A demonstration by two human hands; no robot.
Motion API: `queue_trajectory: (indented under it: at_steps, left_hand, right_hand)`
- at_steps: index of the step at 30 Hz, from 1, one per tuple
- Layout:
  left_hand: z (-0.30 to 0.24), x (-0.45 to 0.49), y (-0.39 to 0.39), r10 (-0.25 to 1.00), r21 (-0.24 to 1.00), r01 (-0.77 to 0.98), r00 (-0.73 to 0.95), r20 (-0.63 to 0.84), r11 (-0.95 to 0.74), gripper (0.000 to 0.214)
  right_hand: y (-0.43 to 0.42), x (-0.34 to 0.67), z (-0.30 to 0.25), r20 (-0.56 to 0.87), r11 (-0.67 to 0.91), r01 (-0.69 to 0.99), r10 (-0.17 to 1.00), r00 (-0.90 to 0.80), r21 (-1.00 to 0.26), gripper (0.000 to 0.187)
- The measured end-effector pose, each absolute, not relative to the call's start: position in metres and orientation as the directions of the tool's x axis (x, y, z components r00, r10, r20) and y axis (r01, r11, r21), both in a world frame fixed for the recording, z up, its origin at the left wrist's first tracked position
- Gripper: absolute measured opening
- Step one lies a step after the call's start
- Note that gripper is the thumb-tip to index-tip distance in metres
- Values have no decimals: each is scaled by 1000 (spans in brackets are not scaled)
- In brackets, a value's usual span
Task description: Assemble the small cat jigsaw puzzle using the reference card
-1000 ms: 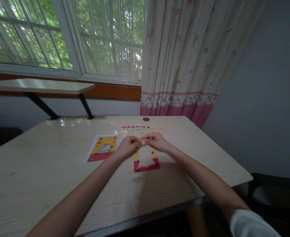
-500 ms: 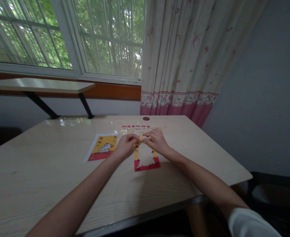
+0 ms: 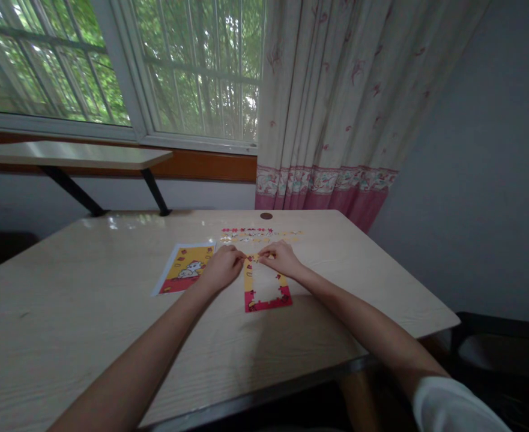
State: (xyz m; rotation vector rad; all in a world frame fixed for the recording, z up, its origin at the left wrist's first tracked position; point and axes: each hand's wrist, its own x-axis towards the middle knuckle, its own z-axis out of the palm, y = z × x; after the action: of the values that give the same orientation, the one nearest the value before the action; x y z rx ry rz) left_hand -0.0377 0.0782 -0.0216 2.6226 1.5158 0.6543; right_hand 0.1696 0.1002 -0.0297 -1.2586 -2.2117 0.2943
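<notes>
Fitting a puzzle piece (image 3: 255, 258) into the top edge of the puzzle frame (image 3: 266, 303) on the table (image 3: 66, 324), left hand (image 3: 223, 267) and right hand (image 3: 283, 260) each have the grip pinched on it. Seating it likely calls for careful alignment and gentle downward pressure.

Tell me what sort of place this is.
Most likely a room in a home, perhaps a study corner. A pale wooden table stands by a barred window, a flowered curtain hangs beside it, and a part-built jigsaw puzzle lies on the table.
</notes>
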Motion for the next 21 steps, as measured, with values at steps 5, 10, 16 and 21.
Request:
queue_trajectory:
  at_steps: [5, 10, 16, 21]
  left_hand:
    - [-20, -36, 77, 837, 196, 838, 431, 337, -510, 31]
    - [-16, -34, 73, 842, 155, 853, 434, 321, -499, 30]
    - [-13, -31, 69, 827, 119, 845, 465, 317, -521, 30]
    - [-16, -31, 71, 821, 136, 835, 470, 326, -532, 30]
  right_hand:
    - [100, 170, -31, 342, 511, 756, 854, -392, -409, 16]
    - [97, 170, -28, 342, 519, 778, 846, -409, -354, 18]
    - [94, 168, -25, 358, 537, 793, 828, -431, -288, 18]
    - [93, 167, -23, 345, 534, 804, 830, -439, -262, 19]
